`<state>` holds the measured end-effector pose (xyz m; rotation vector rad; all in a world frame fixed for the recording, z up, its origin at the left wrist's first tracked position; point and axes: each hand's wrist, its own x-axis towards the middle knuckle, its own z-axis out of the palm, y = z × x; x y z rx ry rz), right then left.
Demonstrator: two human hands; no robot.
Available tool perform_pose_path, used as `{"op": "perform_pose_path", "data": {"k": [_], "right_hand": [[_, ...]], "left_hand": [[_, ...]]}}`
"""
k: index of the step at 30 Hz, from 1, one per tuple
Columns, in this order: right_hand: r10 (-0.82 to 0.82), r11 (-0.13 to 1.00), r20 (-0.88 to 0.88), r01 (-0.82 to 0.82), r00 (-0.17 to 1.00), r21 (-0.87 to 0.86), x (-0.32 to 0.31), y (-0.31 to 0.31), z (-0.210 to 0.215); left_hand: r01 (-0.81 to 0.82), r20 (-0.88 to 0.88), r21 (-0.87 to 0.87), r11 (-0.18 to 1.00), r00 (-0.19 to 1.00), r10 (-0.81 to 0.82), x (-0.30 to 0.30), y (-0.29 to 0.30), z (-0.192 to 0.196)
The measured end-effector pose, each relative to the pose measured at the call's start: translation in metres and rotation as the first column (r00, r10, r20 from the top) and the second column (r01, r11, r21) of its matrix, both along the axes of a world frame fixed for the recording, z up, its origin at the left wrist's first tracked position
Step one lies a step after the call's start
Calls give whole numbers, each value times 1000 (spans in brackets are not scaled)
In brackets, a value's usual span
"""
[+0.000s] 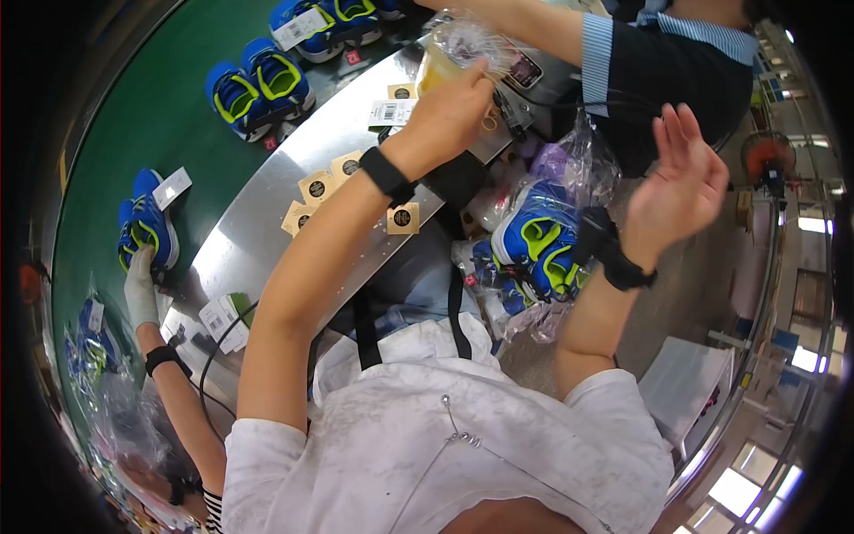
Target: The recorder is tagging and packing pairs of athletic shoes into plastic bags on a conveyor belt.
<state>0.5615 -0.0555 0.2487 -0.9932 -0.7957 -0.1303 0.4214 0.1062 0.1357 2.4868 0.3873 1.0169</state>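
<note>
My left hand (pixel 452 114) reaches over the metal ledge with its fingers pinched together beside a bunch of thin clear plastic strands (pixel 467 43), which stands in a yellowish container (pixel 434 69). Whatever the pinch holds is too small to make out. Raised at the right, my right hand (pixel 680 191) has its fingers stretched out and nothing in it. Below and left of it, a pair of blue and lime-green children's shoes (pixel 540 238) sits among clear plastic bags (pixel 587 156). Square tan tags (pixel 316 187) lie scattered on the ledge under my left forearm.
On the green conveyor belt (pixel 178 116) stand more blue shoes (pixel 258 87) with white tags. A co-worker's gloved hand (pixel 140 289) touches one shoe at the left. Another person's arm (pixel 525 22) crosses the top, near a phone (pixel 523 68). Bagged shoes (pixel 93 343) lie far left.
</note>
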Motion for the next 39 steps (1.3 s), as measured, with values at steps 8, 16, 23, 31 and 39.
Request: {"op": "perform_pose_path", "data": {"k": [8,16,23,31,39], "right_hand": [[141,826,20,-107,990,-554,-14,-65,-8],[383,657,102,-193,918,-729,-60,-44,-29],[420,705,-97,-392,902,-591,-81,-34,-41],[451,717,-56,-399,891,-571,-103,-8,-38],[346,749,200,-141,917,-648,-104,-12,-40]], "left_hand": [[222,371,-763,608,920,129,-19,-53,37],[490,453,-871,-31,827,334,-43,-80,52],[446,439,-893,68,826,355,-75,-95,48],[356,405,-914,195,832,378,-101,-90,49],[230,363,-877,422,893,267,-93,-111,55]]}}
